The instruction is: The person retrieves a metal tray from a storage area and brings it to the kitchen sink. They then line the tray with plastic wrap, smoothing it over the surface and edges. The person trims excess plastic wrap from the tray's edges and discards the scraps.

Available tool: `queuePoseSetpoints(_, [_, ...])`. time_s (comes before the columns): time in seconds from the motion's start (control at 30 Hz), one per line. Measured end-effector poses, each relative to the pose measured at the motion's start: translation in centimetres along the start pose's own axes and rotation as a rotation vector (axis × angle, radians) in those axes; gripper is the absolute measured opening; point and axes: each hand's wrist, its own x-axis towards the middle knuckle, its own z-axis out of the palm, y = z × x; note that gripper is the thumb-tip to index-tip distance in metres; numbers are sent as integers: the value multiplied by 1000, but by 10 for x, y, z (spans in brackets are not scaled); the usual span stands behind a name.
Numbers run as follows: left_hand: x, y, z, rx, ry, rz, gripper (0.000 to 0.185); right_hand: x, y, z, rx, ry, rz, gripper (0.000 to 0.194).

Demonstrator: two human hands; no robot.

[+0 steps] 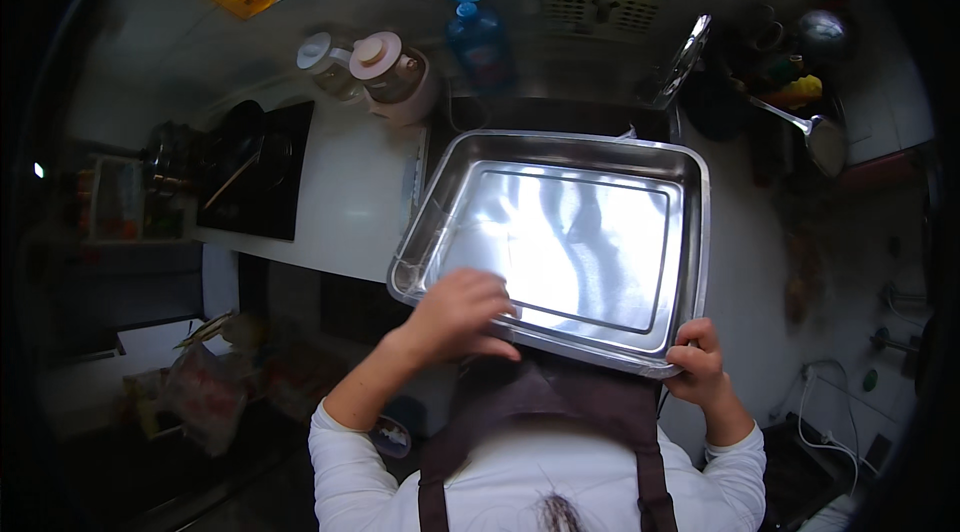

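Observation:
A large rectangular stainless steel tray (pixel 577 247) is tilted before me, its shiny inside facing up and reflecting light. My right hand (pixel 699 359) grips its near right corner, fingers curled over the rim. My left hand (pixel 461 314) is at the near rim, left of the middle; its fingers reach over the edge and the thumb stays outside, slightly apart. Whether it grips the rim cannot be told. Clear film or tape shows along the left wall, and a small wisp sticks up from the far rim.
Behind the tray stand a blue pump bottle (pixel 480 44), a pink-lidded electric kettle (pixel 390 78) and a glass pitcher (pixel 328 66). A black cooktop (pixel 296 172) with a pan is at left. A ladle (pixel 821 138) lies at right; a utensil basket (pixel 600 10) hangs at the back.

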Motion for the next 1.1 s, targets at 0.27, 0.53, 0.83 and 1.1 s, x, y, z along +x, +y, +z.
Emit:
queuePoseSetpoints(0.27, [30,-83,3,84,-87,-273,34,2,-5,-7,-32,-13,-9,26])
queuePoseSetpoints(0.53, [44,-92,11,333,-372,-364,33,-14,-9,-12,-52,19,8,27])
queuePoseSetpoints(0.83, [43,-88,0,58,-354,-428,29,-29,-6,-14,-18,67,98,34])
queuePoseSetpoints(1.1, [34,-80,-18,-531,-101,-408,29,-38,-2,-17,38,128,213,33])
